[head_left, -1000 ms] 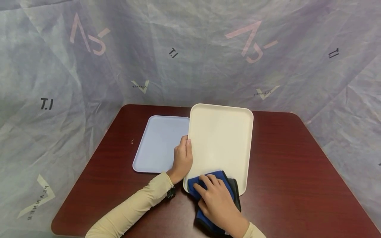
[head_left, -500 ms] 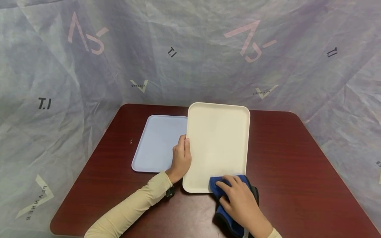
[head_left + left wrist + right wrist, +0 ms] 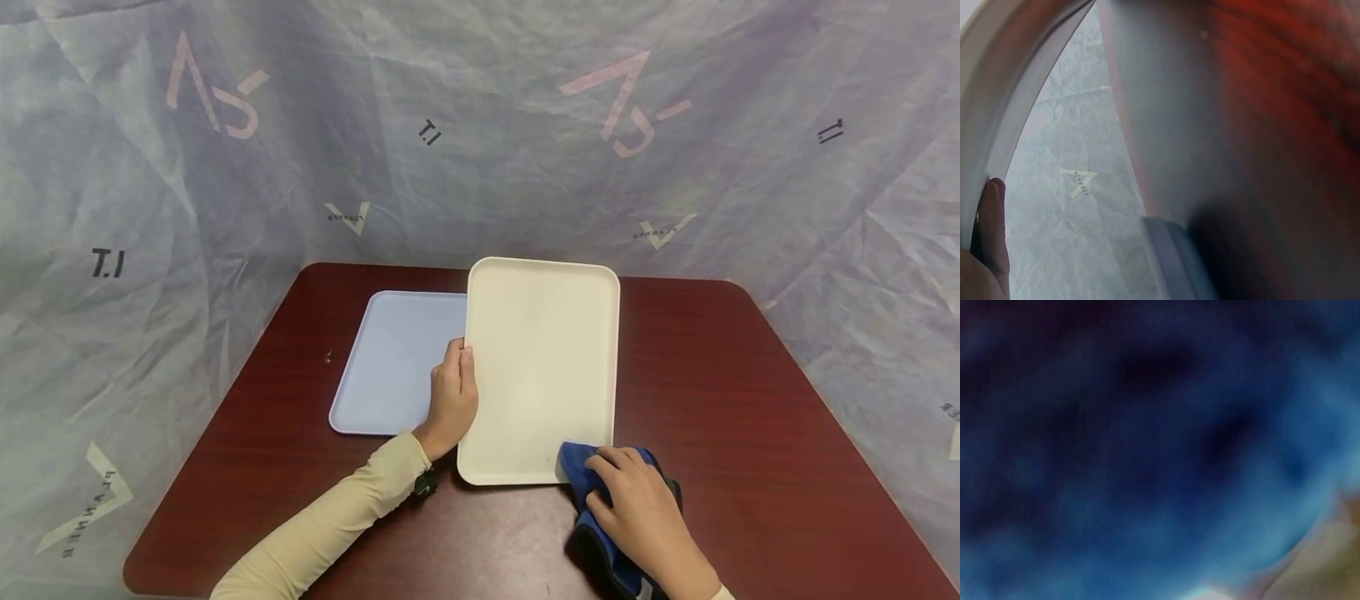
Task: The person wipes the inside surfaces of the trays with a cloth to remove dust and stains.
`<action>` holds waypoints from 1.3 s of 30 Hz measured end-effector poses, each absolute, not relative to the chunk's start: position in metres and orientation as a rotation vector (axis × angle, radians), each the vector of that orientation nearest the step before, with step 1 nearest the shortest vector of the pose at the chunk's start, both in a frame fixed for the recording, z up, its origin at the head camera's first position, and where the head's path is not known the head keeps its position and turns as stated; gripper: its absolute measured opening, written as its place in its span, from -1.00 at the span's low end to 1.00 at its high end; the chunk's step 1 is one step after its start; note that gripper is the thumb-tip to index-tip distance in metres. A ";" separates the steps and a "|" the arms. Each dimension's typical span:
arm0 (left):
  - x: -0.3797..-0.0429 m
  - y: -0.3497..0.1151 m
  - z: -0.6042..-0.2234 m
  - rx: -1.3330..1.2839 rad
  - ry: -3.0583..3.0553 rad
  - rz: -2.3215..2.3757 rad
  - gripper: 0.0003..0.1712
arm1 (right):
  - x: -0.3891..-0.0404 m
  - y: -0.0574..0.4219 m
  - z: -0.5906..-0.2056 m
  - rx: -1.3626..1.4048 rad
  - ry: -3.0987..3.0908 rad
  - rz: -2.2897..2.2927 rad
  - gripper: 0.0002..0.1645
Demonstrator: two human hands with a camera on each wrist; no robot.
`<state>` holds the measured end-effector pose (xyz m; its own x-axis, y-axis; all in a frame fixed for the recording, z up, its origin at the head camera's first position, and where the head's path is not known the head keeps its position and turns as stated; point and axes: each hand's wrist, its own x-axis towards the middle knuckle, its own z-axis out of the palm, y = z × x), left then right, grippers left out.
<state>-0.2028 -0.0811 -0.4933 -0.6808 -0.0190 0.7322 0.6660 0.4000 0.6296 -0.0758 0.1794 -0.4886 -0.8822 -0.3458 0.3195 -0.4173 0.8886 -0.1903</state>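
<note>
In the head view my left hand (image 3: 452,398) grips the left edge of a cream tray (image 3: 542,367), thumb on the front side. The tray is tilted up towards me, its lower edge near the table. My right hand (image 3: 637,504) holds a folded blue cloth (image 3: 581,467) with dark edging against the tray's lower right corner. Fingers are bent over the cloth. The left wrist view shows the tray rim (image 3: 997,125) with fingers (image 3: 994,231) at it. Blurred blue cloth (image 3: 1147,506) fills the right wrist view.
A light blue tray (image 3: 397,362) lies flat on the dark red table (image 3: 720,400), partly behind the cream tray and left hand. Grey printed sheeting (image 3: 480,150) hangs behind the table and along both sides.
My right hand has slid the cloth from the cream tray's lower left corner to its lower right corner. The left hand keeps its grip, with the tray slightly further left in view.
</note>
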 end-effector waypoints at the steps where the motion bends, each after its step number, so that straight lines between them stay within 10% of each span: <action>1: -0.203 -0.081 -0.493 -0.548 -1.995 -1.316 -0.72 | -0.076 0.181 -0.488 0.569 -2.756 0.374 -0.70; 39: -0.242 -0.072 -0.494 -0.162 -2.580 -1.546 -0.72 | -0.053 0.235 -0.494 0.328 -2.842 0.159 -0.51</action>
<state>-0.2420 -0.0718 -0.4939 -0.9858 0.0257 0.1657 0.1582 0.4694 0.8687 -0.0526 0.2347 -0.4937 -0.9363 -0.2075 0.2832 -0.2377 0.9683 -0.0765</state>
